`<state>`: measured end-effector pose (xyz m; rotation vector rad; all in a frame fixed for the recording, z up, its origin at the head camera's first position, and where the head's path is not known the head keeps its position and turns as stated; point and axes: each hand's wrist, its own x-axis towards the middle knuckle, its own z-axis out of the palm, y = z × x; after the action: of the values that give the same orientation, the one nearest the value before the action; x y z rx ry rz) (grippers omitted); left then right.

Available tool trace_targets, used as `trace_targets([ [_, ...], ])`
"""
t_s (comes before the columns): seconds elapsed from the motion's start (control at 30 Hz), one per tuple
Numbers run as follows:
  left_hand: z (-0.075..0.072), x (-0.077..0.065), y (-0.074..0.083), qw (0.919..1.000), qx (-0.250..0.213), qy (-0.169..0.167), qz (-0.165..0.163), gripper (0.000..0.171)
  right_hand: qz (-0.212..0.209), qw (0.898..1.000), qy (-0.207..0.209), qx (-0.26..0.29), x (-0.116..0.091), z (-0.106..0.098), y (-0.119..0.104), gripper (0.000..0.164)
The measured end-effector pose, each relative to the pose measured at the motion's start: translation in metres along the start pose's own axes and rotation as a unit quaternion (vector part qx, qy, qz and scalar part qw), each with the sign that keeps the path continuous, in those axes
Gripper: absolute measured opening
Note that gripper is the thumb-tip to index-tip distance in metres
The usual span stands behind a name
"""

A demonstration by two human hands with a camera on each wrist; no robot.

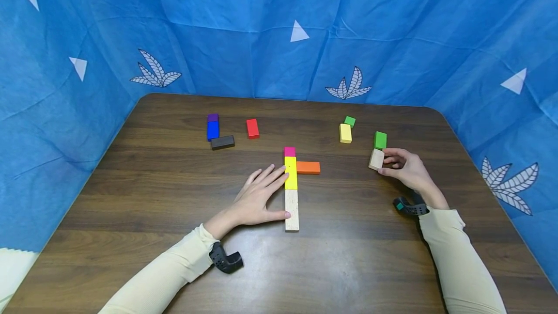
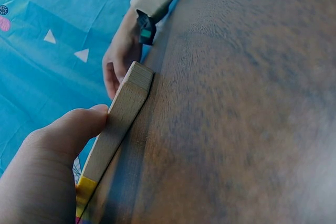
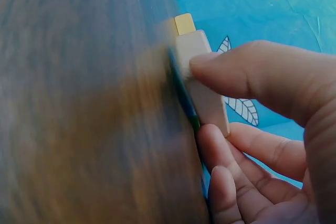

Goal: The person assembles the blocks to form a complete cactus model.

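Down the table's middle runs a row of blocks: a pink block (image 1: 289, 151), a yellow block (image 1: 290, 180) and a long plain wooden block (image 1: 292, 219). An orange block (image 1: 308, 167) juts out to the right beside the yellow one. My left hand (image 1: 257, 200) lies spread at the row's left side, fingertips on the yellow block and thumb touching the plain one (image 2: 118, 124). Farther right, my right hand (image 1: 410, 171) pinches a smaller plain wooden block (image 1: 376, 159) between thumb and fingers. Just behind that block is a green block (image 1: 380, 139).
At the back left are a purple block (image 1: 212, 117), a blue block (image 1: 213, 131), a dark block (image 1: 223, 142) and a red block (image 1: 253, 129). A pale yellow block (image 1: 345, 133) and a small green block (image 1: 350, 121) sit at the back right. Blue cloth (image 1: 279, 62) surrounds the table.
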<state>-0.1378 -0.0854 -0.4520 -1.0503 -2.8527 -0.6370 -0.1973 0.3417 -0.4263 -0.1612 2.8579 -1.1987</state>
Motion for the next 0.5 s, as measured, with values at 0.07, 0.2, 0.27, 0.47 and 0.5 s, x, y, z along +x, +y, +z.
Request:
trace_targets([
  [0.07, 0.0, 0.001, 0.0, 1.0, 0.0, 0.0, 0.001, 0.094, -0.003, 1.0, 0.004, 0.008, 0.0, 0.0, -0.001, 0.06],
  [0.2, 0.001, 0.001, 0.001, 1.0, 0.003, 0.0, 0.003, 0.094, -0.008, 1.0, 0.014, 0.012, 0.003, 0.002, -0.008, 0.06],
  [0.27, 0.001, 0.002, 0.001, 1.0, 0.003, 0.0, 0.003, 0.094, -0.014, 1.0, 0.018, 0.013, 0.005, 0.005, -0.013, 0.059],
  [0.47, 0.001, 0.001, 0.001, 1.0, -0.003, -0.002, -0.004, 0.094, -0.041, 0.999, -0.003, 0.033, 0.019, 0.017, -0.035, 0.059],
  [0.5, 0.002, 0.001, 0.001, 1.0, -0.003, -0.003, -0.005, 0.094, -0.045, 0.998, -0.008, 0.034, 0.022, 0.019, -0.039, 0.059],
])
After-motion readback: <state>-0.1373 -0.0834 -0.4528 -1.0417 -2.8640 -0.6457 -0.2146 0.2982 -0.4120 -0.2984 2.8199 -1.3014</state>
